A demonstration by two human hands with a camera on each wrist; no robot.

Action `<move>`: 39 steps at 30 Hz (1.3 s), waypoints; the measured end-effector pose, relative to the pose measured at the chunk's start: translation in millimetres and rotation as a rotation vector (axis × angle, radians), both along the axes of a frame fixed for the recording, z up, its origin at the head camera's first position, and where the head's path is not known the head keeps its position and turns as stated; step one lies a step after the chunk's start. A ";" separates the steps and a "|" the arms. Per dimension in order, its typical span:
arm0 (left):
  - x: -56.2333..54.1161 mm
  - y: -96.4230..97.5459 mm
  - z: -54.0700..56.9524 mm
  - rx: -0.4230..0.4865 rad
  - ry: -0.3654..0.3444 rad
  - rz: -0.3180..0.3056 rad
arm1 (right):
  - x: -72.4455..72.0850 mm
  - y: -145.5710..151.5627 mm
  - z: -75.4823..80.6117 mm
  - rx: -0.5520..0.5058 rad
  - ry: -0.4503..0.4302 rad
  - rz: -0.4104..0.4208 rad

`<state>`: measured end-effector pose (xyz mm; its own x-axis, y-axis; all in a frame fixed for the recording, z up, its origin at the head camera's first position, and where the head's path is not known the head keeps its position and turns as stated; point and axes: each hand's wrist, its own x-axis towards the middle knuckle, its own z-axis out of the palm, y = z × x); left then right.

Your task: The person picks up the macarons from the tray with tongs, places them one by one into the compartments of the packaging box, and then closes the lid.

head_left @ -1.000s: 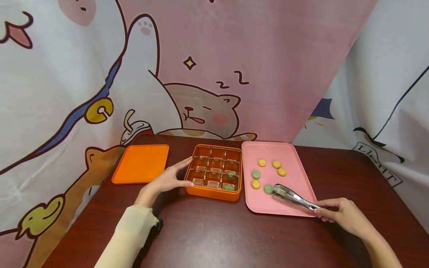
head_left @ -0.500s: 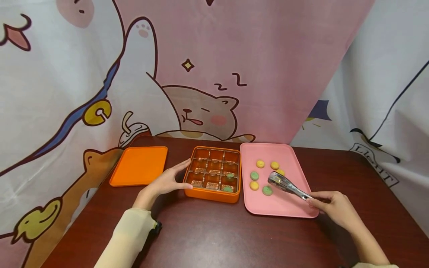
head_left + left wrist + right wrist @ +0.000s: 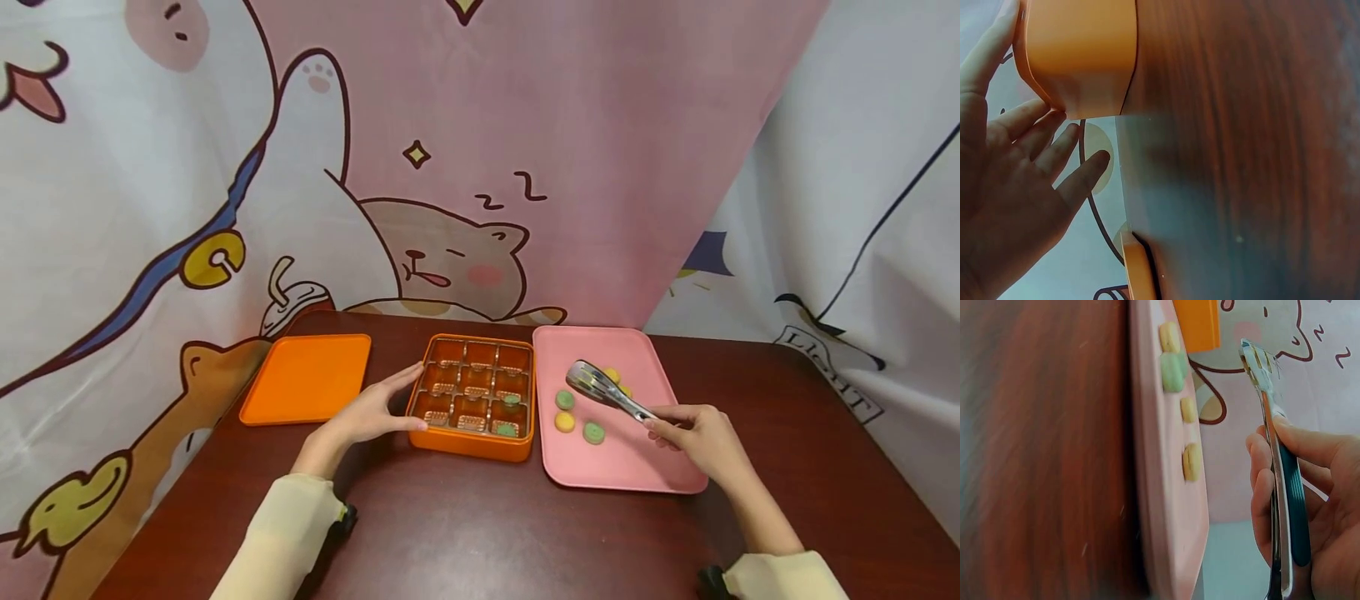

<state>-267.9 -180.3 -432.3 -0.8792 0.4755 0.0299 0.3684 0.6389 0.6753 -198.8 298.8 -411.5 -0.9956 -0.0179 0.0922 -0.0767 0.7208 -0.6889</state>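
In the head view my left hand (image 3: 363,412) lies against the left side of an orange box (image 3: 468,443), thumb at the near corner and fingers along the side. The left wrist view has those fingers spread. A clear insert divides the box into small compartments; two in the right column hold a green macaron (image 3: 507,429) each. My right hand (image 3: 697,433) grips metal tongs (image 3: 618,397), raised above a pink tray (image 3: 645,467). Their arms look close together in the right wrist view. Green macarons (image 3: 593,432) and yellow macarons (image 3: 564,422) lie on the tray, some partly behind the tongs.
A flat orange lid (image 3: 307,379) lies on the dark wooden table (image 3: 450,533), left of the box. The pink tray stands close beside the box's right side. Behind the table hangs a cartoon-printed curtain (image 3: 600,167).
My right hand has lifted the tongs from low over the tray's near right part and carried them left and farther back. My left hand stays at the box.
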 end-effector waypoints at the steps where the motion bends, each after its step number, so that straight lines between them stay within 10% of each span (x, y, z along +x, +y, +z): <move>1: 0.3 0.0 0.1 -0.001 -0.001 0.003 | -2.1 -3.1 0.5 -0.002 0.004 0.004; 23: 2.8 1.0 0.3 -0.009 0.010 0.009 | -44.0 -63.5 -3.4 -0.117 0.019 -0.008; 39: 4.3 0.6 2.5 -0.021 0.013 0.014 | -57.9 -91.3 -0.5 0.043 0.041 -0.072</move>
<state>-263.6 -179.7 -429.8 -0.8854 0.4639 0.0309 0.3679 0.6583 0.6567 -256.7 207.5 -412.0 -0.9899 0.0488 0.1334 -0.0510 0.7545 -0.6543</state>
